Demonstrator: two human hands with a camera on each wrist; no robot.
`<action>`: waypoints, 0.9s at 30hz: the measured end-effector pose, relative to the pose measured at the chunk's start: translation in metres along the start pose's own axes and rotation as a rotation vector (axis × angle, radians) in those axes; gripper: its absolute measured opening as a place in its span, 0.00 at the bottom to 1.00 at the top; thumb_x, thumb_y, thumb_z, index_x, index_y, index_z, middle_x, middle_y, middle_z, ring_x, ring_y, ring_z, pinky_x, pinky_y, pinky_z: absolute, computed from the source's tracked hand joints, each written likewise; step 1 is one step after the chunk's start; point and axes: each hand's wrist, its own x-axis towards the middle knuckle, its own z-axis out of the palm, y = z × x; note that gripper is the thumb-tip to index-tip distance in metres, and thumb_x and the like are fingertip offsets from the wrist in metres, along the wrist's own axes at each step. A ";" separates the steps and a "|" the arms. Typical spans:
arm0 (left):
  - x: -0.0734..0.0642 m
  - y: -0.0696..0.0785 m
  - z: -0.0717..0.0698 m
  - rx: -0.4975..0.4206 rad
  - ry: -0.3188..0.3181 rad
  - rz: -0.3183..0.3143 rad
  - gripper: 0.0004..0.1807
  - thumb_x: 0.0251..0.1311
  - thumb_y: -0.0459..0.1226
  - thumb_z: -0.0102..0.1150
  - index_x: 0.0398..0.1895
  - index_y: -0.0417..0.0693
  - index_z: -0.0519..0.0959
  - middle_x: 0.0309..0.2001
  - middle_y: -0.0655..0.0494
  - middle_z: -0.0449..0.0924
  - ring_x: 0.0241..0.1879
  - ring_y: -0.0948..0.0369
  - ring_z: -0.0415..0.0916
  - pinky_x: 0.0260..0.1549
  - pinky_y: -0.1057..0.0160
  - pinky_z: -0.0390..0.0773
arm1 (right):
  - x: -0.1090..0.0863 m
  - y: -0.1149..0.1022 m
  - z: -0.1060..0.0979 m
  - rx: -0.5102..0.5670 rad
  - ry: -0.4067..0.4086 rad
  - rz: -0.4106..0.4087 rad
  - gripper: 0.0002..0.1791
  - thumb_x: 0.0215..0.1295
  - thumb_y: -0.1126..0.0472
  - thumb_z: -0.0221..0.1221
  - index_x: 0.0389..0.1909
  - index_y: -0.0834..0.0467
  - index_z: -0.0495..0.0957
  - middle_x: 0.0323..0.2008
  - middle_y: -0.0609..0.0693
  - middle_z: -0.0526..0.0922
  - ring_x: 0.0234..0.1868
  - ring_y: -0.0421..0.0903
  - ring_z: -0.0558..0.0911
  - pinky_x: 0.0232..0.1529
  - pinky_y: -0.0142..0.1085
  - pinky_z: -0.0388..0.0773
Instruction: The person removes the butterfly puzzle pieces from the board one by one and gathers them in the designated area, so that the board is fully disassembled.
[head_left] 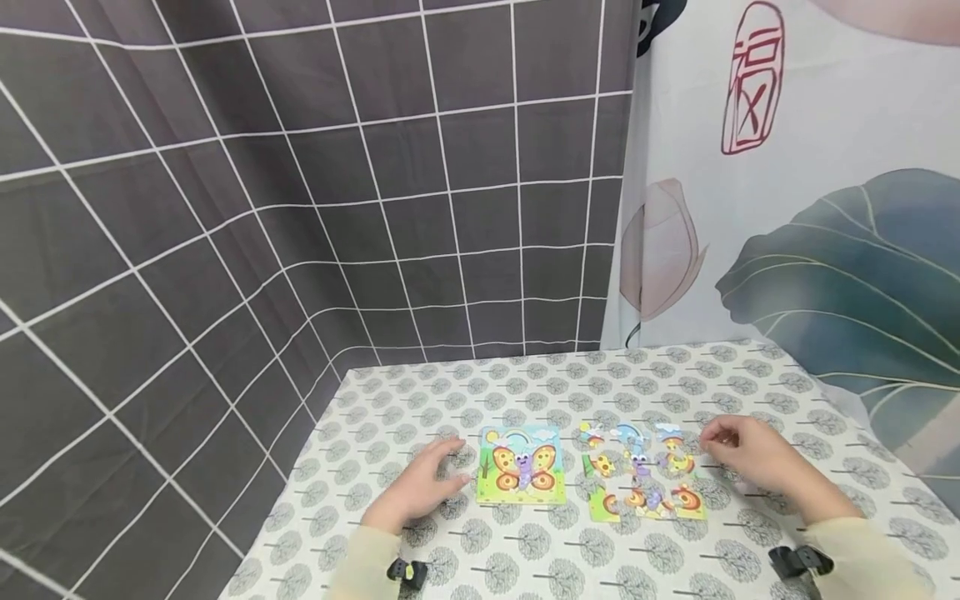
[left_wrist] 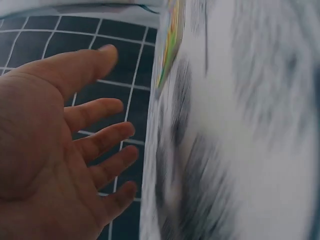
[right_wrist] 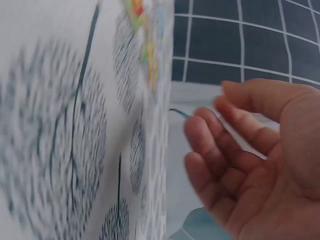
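A square butterfly picture board [head_left: 522, 464], with an orange-winged purple butterfly, lies flat on the table. My left hand [head_left: 420, 485] is just left of it, fingers spread and nothing in them; the left wrist view shows the same bare palm [left_wrist: 45, 150]. To the right of the board, several loose jigsaw pieces [head_left: 687, 500] lie in rough rows, bearing parts of a similar butterfly. Beside their right side is my right hand [head_left: 753, 454], loosely curled. In the right wrist view its thumb [right_wrist: 265, 97] comes close to the index fingertip, with no object visible between them.
The table [head_left: 525, 575] wears a white cloth printed with grey trees. A dark gridded curtain [head_left: 435, 217] hangs behind and to the left; a pale curtain [head_left: 690, 100] with leaf and flower prints hangs at right. Each wrist carries a small black device [head_left: 801, 562].
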 end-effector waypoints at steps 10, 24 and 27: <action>0.025 -0.022 -0.043 0.417 0.214 0.049 0.42 0.64 0.65 0.62 0.78 0.59 0.69 0.83 0.47 0.50 0.82 0.42 0.40 0.76 0.30 0.33 | 0.021 0.012 -0.011 -0.227 0.189 -0.163 0.48 0.64 0.40 0.71 0.78 0.60 0.64 0.79 0.71 0.52 0.74 0.80 0.54 0.68 0.81 0.42; 0.038 -0.032 -0.070 0.584 0.235 0.008 0.57 0.54 0.73 0.64 0.83 0.60 0.60 0.86 0.48 0.32 0.82 0.39 0.24 0.73 0.30 0.20 | 0.045 0.032 -0.013 -0.410 0.170 -0.158 0.70 0.52 0.25 0.70 0.86 0.51 0.44 0.82 0.65 0.25 0.79 0.71 0.23 0.61 0.76 0.09; 0.037 -0.034 -0.071 0.595 0.238 0.004 0.57 0.54 0.73 0.64 0.84 0.61 0.59 0.86 0.48 0.31 0.82 0.40 0.24 0.73 0.30 0.20 | 0.047 0.033 -0.011 -0.413 0.152 -0.150 0.71 0.52 0.24 0.69 0.86 0.52 0.43 0.81 0.66 0.24 0.78 0.71 0.23 0.61 0.76 0.08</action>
